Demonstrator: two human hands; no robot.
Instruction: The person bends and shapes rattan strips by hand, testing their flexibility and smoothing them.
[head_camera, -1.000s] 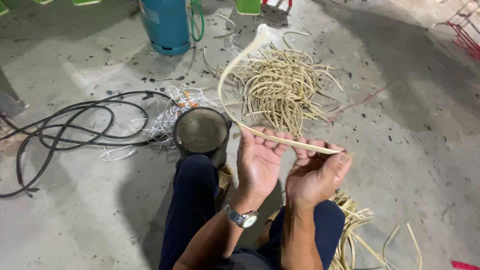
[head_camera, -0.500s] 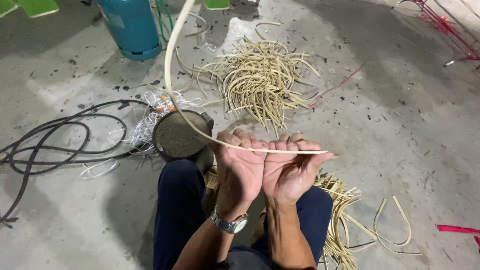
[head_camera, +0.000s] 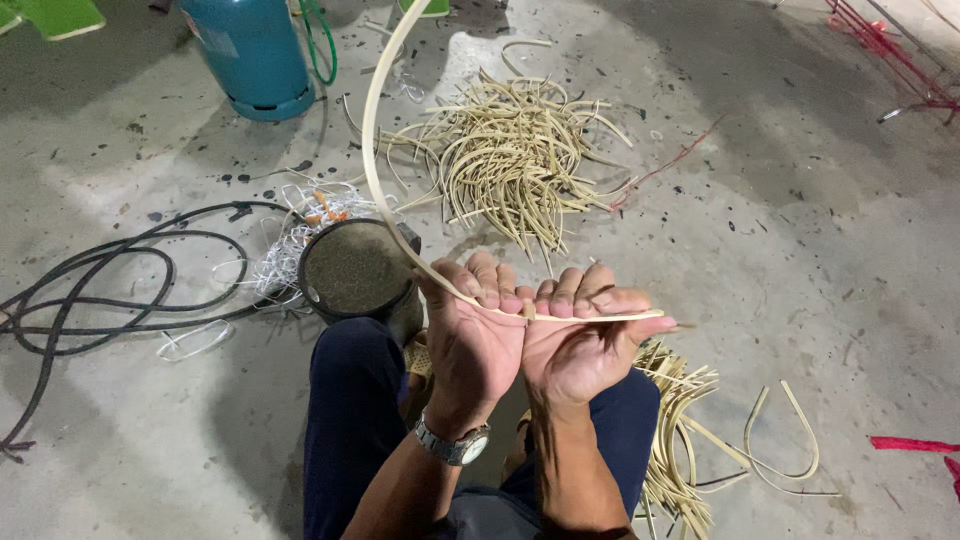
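A long pale cane strip (head_camera: 385, 190), thin and flexible, is held across the middle of the view by both hands, palms turned up. The left hand (head_camera: 470, 335) is curled around the strip with its fingers pressed together over it; the right hand (head_camera: 585, 340) is closed on the strip likewise, just beside the left and touching it. From the left hand the strip sweeps in a wide arc toward 11 o'clock and out of the top edge; its short free end pokes out past the right hand toward 3 o'clock.

The step in hand appears to be the bending of the strip's end section between the two fists. The next move is judged to call for steady, even pressure so that the cane curves without splitting.

At 12 o'clock a heap of curved pale cane pieces (head_camera: 520, 160) lies on the grey concrete floor (head_camera: 800, 250). A dark round pot (head_camera: 350, 270) stands at 10 o'clock, beside black hose coils (head_camera: 120, 280); a blue gas cylinder (head_camera: 255, 50) is farther off.
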